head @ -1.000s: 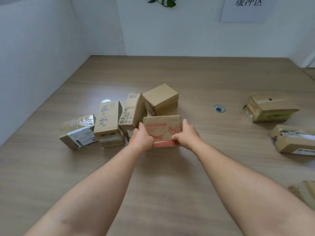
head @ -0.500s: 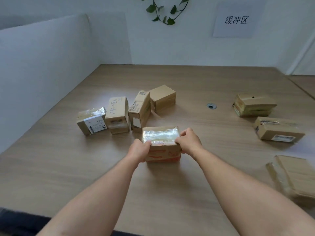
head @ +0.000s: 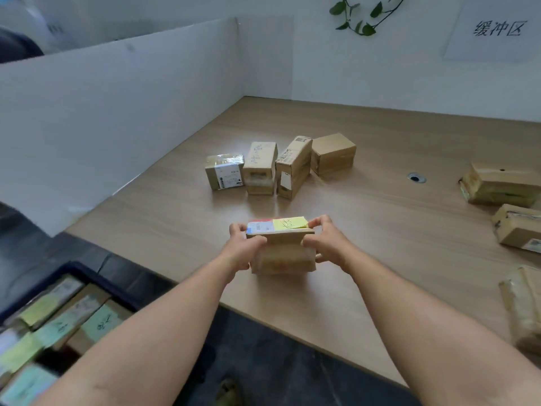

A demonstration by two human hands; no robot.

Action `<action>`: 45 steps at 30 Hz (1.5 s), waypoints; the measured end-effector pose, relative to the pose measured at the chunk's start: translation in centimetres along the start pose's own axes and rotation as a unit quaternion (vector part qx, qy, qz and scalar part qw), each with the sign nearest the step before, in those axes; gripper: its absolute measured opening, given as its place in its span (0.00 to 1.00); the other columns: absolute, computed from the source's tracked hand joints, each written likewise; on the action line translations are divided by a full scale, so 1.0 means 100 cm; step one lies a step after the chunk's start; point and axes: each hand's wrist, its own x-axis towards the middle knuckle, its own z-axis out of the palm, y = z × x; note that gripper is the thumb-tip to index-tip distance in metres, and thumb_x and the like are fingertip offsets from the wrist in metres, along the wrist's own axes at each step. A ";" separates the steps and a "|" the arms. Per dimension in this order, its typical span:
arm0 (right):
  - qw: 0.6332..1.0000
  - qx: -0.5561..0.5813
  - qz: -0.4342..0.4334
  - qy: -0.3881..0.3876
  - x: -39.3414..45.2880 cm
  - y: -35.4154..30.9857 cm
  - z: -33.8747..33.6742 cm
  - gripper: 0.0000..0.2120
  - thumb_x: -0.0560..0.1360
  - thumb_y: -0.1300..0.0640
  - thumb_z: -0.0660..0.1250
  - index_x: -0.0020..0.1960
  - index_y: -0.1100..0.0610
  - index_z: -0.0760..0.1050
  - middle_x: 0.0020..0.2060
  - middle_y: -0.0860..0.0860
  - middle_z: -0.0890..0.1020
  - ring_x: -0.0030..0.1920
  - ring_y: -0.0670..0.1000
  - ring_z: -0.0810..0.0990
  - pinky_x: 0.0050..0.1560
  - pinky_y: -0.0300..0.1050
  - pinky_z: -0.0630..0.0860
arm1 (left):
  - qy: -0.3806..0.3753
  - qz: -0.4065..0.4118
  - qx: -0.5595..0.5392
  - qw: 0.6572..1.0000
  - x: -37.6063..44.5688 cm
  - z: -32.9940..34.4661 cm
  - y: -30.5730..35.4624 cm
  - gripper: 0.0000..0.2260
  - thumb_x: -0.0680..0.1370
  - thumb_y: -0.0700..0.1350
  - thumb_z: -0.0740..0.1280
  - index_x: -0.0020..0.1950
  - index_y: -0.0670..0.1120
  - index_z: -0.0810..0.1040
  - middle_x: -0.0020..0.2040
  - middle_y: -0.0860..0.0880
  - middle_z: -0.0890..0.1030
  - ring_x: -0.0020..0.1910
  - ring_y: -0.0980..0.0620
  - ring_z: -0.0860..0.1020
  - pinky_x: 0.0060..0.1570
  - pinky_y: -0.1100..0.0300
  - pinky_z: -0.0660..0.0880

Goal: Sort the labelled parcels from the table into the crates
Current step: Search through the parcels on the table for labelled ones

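I hold a small cardboard parcel (head: 282,250) above the table's near edge, its top face carrying a yellow note and a red-and-white label. My left hand (head: 241,249) grips its left end and my right hand (head: 325,244) grips its right end. A dark blue crate (head: 87,273) sits on the floor at the lower left, filled with several parcels bearing yellow and green notes. Several more cardboard parcels (head: 260,167) stand in a row on the wooden table (head: 380,259) beyond my hands.
Three parcels (head: 500,183) lie at the table's right side, one wrapped parcel (head: 524,306) near the right front edge. A white partition (head: 117,112) walls the table's left side. A cable hole (head: 416,178) sits mid-table. Dark floor lies below the table edge.
The parcel has been lifted off the table, drawn toward me and turned so its labelled face shows. My view has swung left, bringing the crate into sight.
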 end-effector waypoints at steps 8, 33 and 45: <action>0.988 -0.131 -0.072 0.027 0.003 -0.007 0.057 0.08 0.75 0.56 0.67 0.48 0.54 0.67 0.45 0.53 0.78 0.47 0.55 0.78 0.51 0.58 0.79 | 0.106 -0.010 0.056 0.993 -0.022 -0.048 -0.035 0.14 0.79 0.38 0.63 0.59 0.47 0.61 0.55 0.47 0.77 0.50 0.50 0.78 0.49 0.53 0.80; 0.935 -0.265 -0.130 -0.196 -0.015 -0.095 0.307 0.15 0.75 0.44 0.69 0.53 0.50 0.67 0.49 0.47 0.78 0.49 0.49 0.78 0.47 0.47 0.80 | 0.322 -0.078 -0.250 0.910 -0.066 -0.262 -0.150 0.32 0.74 0.38 0.71 0.73 0.47 0.57 0.61 0.44 0.73 0.55 0.46 0.77 0.55 0.52 0.75; 0.875 -0.301 -0.197 -0.325 -0.072 -0.116 0.532 0.10 0.77 0.57 0.67 0.54 0.51 0.66 0.46 0.46 0.77 0.43 0.43 0.77 0.36 0.38 0.71 | 0.346 -0.102 -0.315 0.878 -0.148 -0.390 -0.290 0.36 0.76 0.34 0.65 0.77 0.59 0.54 0.61 0.48 0.78 0.52 0.50 0.79 0.48 0.50 0.80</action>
